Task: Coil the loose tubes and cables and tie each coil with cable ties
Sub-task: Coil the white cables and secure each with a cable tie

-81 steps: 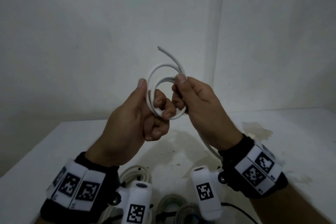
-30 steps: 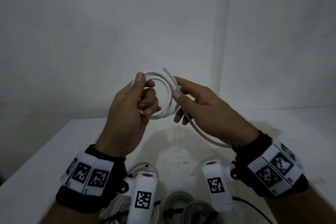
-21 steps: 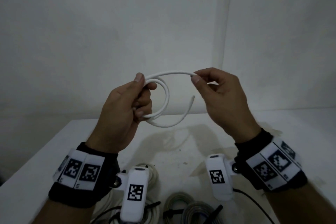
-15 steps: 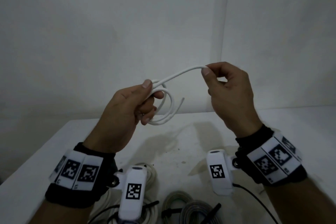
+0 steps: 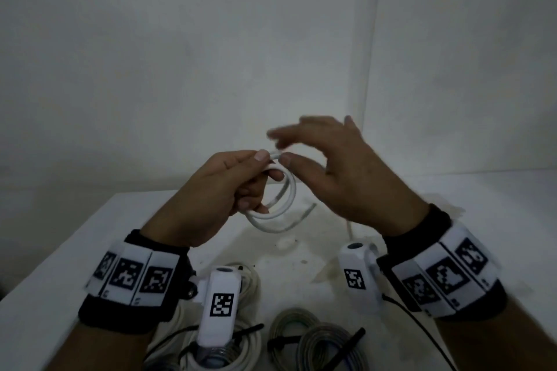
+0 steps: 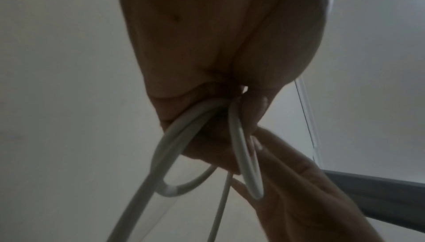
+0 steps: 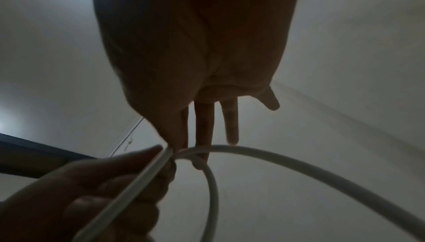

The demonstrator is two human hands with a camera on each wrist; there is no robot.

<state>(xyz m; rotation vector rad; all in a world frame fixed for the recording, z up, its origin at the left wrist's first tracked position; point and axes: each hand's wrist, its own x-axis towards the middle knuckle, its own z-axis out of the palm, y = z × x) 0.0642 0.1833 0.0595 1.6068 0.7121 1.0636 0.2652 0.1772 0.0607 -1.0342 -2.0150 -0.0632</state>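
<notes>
We are in the coiling step, and no tie is on this coil yet. Our left hand [image 5: 211, 190] is curled around the small white tube coil [image 5: 280, 205], with the thumb and fingers pinching the loops together at their top, well above the white table [image 5: 75, 250]. Our right hand [image 5: 346, 172] is at the right side of the coil, with its fingers spread and straight. Its thumb touches the tube just beside the left thumb, but we cannot tell if it really pinches the tube. One free end of the tube [image 5: 304, 215] hangs loose under the coil.

In our judgement, the next move needs this loose end brought into the loops. The left hand must keep them tight, because the tube looks springy. Then we need a cable tie.

Near us on the table lie a grey cable coil [image 5: 316, 340] and a white cable coil [image 5: 250, 349]. Both seem already tied with black ties.
</notes>
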